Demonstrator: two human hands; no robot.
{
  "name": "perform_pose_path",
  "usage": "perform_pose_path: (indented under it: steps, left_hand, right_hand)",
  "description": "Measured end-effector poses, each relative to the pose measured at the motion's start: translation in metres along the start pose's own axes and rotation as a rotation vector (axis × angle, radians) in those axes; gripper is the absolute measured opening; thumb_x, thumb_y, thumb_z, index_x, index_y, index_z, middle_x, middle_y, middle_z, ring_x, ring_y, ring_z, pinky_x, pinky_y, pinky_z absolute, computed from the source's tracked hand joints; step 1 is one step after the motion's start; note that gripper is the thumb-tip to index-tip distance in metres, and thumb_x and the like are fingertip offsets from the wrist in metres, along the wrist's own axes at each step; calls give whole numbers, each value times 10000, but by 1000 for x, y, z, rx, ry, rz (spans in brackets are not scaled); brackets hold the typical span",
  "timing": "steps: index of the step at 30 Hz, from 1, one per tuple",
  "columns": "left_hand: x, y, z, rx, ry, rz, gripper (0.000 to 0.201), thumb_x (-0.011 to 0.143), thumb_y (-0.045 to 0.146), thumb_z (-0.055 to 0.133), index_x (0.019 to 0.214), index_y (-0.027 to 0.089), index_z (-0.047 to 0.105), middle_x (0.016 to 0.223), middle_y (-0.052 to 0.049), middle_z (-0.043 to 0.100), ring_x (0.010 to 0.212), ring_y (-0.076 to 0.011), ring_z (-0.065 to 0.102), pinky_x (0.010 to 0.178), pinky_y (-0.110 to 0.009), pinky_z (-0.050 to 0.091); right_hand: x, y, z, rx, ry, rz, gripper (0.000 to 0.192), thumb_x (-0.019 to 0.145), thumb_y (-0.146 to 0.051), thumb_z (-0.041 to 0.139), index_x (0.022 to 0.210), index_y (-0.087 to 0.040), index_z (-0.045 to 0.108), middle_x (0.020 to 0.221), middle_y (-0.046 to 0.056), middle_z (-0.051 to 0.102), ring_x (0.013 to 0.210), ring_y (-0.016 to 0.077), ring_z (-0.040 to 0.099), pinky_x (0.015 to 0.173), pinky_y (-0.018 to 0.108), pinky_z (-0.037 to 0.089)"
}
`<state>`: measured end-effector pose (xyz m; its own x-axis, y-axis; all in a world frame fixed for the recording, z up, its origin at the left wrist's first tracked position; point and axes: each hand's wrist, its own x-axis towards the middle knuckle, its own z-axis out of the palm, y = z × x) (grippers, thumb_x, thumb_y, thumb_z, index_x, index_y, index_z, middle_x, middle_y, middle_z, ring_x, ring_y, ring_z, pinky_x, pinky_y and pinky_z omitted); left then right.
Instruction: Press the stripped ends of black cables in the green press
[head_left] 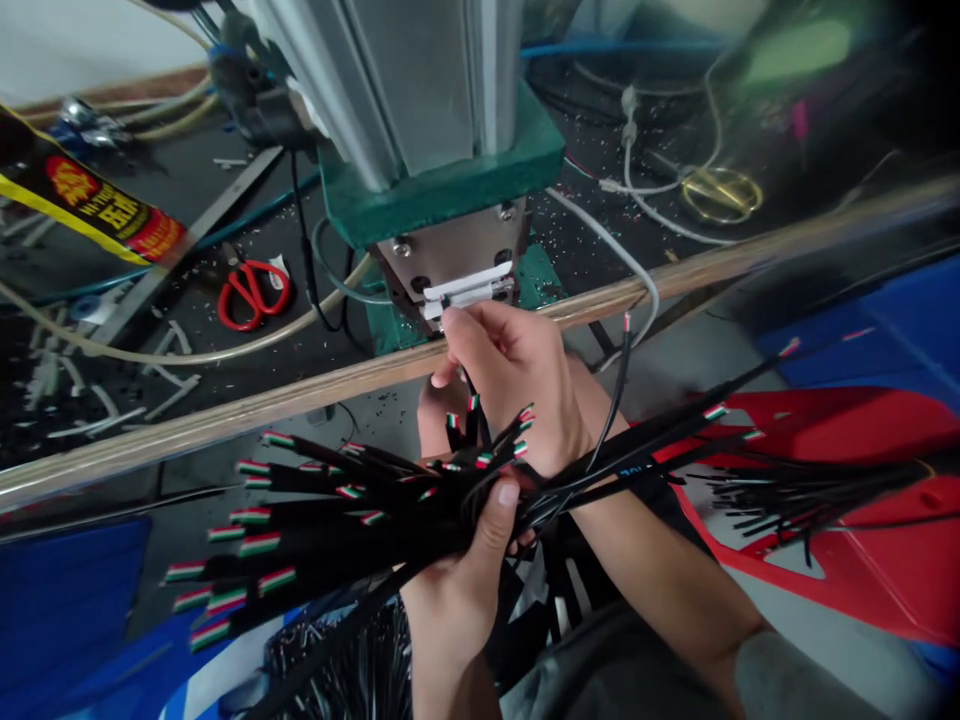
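Scissors (253, 292) with red handles lie far left on the bench. Left hand (465, 570) clamps a bundle of black cables (337, 515) — thumb pressed over it. Right hand (510, 385) pinches one cable end at the press jig (461, 285) — red tray (862, 560) far right.

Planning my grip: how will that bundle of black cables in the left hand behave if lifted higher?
Probably floppy: the cable bundle fans out loosely past the left hand. Strands could likely slip free, since the ends splay separately. It seems light, held one-handed.
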<state>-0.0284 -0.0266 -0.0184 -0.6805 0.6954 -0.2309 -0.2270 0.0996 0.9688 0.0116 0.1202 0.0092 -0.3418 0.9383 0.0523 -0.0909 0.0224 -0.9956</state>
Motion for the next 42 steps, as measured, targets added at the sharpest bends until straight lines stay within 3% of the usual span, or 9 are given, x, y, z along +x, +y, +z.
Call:
perform_pose_path:
  steps: [2,6,15,22,28,31,35,42]
  left_hand:
    - [0,-1,-2,-5,10,22,308,794,216,1006,1043,227,823,918,26,823,754,-173,817,679,-213,704]
    - [0,-3,-4,-30,-47,32,272,830,194,973,1016,231,779,826,50,795,562,-142,741,530,-222,676]
    - [0,-3,-2,-55,-33,36,285,834,184,965,1048,219,780,881,25,805,582,-147,754,523,-228,671]
    - [2,-2,2,-91,-75,39,264,858,165,944,1045,233,771,868,44,791,577,-134,736,524,-225,672]
    - [3,-5,0,-37,40,80,275,826,211,985,1030,235,802,952,16,791,754,-157,794,672,-225,696]
    - [3,-2,1,-43,-1,54,282,825,252,989,1035,235,801,892,17,786,682,-161,781,592,-226,679]
    - [6,5,7,-41,-80,54,237,842,318,977,967,216,804,748,30,769,477,-128,680,454,-216,619]
    - [2,-2,10,-48,-98,-13,229,868,377,945,871,183,823,715,-7,792,481,-138,684,449,-209,587]
  right_hand:
    - [1,-2,1,5,5,12,443,1076,-425,653,688,-214,614,642,-18,689,660,146,688,635,257,469]
    - [3,-8,2,4,36,47,446,1064,-356,665,647,-213,600,601,-22,628,667,152,725,599,244,474]
    - [5,-14,4,78,41,117,462,1052,-309,664,614,-216,550,568,-33,507,666,160,732,557,224,471]
    - [6,-18,4,99,34,136,466,1049,-259,652,598,-213,542,569,-39,494,665,151,731,578,220,484]
    - [4,-18,0,91,5,137,431,1037,-258,657,624,-222,539,619,-25,528,733,175,752,603,235,515]
    - [4,-19,-2,53,-15,145,443,1043,-290,666,621,-221,548,621,-16,560,757,185,763,606,239,507]
    - [2,-13,-1,-9,-12,56,455,1100,-350,604,668,-216,561,633,-17,605,760,170,769,639,242,487]
    - [-9,9,-6,57,-53,-89,393,1137,-429,584,821,-206,652,773,6,704,752,147,713,697,251,514]
